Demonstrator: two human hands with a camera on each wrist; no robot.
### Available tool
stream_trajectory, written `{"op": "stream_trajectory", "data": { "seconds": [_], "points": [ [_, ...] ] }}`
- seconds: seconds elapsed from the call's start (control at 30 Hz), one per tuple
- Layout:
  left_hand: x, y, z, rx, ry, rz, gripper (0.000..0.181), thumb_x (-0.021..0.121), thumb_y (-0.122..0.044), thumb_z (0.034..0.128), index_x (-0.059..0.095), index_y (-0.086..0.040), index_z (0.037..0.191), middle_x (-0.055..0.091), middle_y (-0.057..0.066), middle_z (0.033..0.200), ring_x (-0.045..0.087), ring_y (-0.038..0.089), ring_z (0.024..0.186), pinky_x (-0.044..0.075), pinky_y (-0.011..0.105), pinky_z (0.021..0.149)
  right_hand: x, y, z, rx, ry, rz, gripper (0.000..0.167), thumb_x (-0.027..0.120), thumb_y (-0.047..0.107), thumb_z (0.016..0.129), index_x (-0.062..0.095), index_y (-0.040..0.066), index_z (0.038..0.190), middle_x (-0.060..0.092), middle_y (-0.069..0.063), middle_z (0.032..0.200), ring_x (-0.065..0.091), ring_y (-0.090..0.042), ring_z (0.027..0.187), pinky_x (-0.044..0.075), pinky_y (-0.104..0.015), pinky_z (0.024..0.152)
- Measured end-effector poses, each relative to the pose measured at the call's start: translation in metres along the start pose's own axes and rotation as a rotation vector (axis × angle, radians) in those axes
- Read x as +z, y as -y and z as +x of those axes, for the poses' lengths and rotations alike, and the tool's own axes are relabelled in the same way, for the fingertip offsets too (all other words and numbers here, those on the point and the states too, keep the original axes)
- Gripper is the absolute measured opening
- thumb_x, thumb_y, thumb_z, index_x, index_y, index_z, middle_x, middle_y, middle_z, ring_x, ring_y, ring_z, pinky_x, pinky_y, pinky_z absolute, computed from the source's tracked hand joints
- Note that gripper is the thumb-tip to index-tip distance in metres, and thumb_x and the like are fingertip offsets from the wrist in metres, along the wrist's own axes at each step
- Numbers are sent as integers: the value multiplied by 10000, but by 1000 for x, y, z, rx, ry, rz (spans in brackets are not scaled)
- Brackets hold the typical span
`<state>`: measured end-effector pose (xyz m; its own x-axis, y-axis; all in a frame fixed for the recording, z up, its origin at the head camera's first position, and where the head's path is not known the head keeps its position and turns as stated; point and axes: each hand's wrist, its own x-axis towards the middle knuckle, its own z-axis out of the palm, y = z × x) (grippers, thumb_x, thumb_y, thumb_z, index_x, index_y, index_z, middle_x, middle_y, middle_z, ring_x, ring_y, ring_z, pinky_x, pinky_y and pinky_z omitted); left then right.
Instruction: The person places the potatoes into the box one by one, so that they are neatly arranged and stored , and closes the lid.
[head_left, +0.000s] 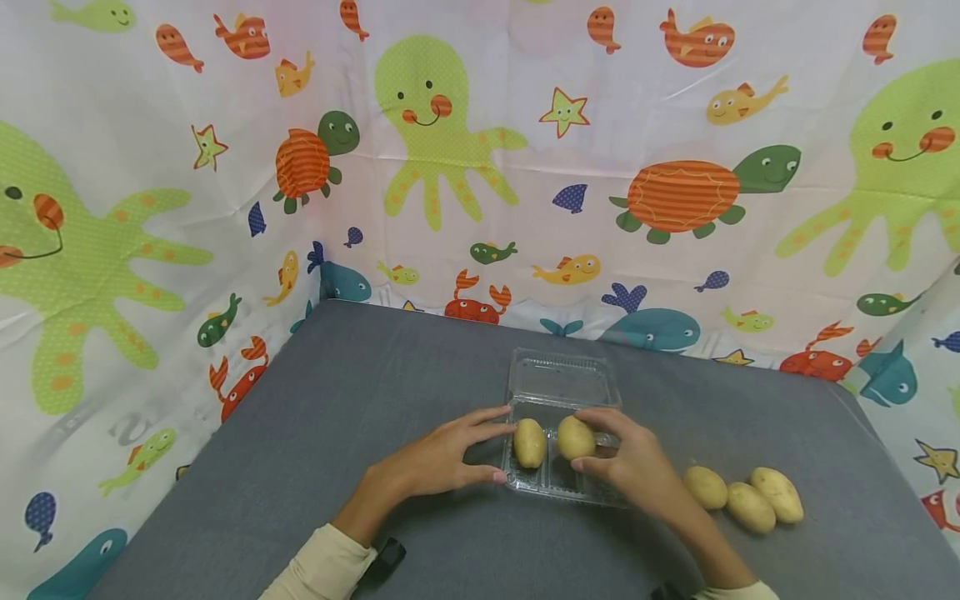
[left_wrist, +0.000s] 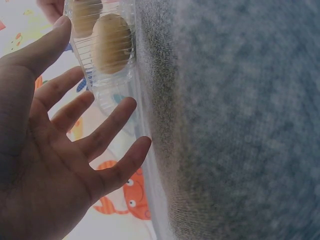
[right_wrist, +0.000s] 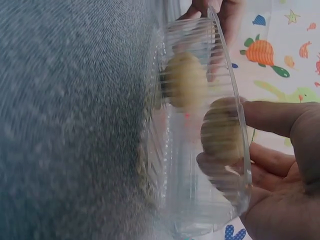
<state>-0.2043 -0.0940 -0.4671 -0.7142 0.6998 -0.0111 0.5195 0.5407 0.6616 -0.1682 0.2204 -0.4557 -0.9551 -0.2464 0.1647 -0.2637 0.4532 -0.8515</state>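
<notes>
A clear plastic clamshell container (head_left: 551,481) sits on the grey table, its lid folded back. One potato (head_left: 530,443) lies in its left side, also visible through the ribbed wall as a potato (left_wrist: 113,44) in the left wrist view. My right hand (head_left: 633,462) reaches over the right rim and pinches a second potato (head_left: 576,438) between thumb and fingers. In the right wrist view this potato (right_wrist: 220,132) is partly behind the clear wall. My left hand (head_left: 442,454) is at the container's left edge, fingers spread and fairly straight, thumb near the front corner.
Three more potatoes (head_left: 750,507) lie together on the grey table (head_left: 405,367), to the right of the container and close to my right forearm. The open lid (head_left: 562,379) extends behind the base. A white curtain (head_left: 495,225) with sea animals encloses the table's back and sides.
</notes>
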Motion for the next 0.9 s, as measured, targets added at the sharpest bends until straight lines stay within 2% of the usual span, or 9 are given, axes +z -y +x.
{"op": "stream_trajectory", "data": {
  "seconds": [0.2,0.53,0.9],
  "points": [
    [0,1,0,8,0,-3,701,723,-517,992,471,-313,1613,264,-135,1741,297,167,1587,360,555,1231,7,0,4,35,4,-51,649,905,-31,783,649,-18,1380,630,-193,1413,616,-415,1291,606,-289,931],
    [0,1,0,15,4,-6,711,720,-524,991,465,-306,1617,264,-115,1745,296,167,1587,361,549,1233,13,1,8,77,17,-130,629,915,35,796,667,29,1374,644,-178,1413,608,-412,1312,612,-322,930],
    [0,2,0,22,7,-15,709,704,-537,998,460,-298,1620,262,-100,1750,293,170,1589,361,554,1231,18,2,11,82,6,-234,629,923,69,800,674,26,1376,664,-187,1399,601,-425,1324,583,-511,993]
  ]
}}
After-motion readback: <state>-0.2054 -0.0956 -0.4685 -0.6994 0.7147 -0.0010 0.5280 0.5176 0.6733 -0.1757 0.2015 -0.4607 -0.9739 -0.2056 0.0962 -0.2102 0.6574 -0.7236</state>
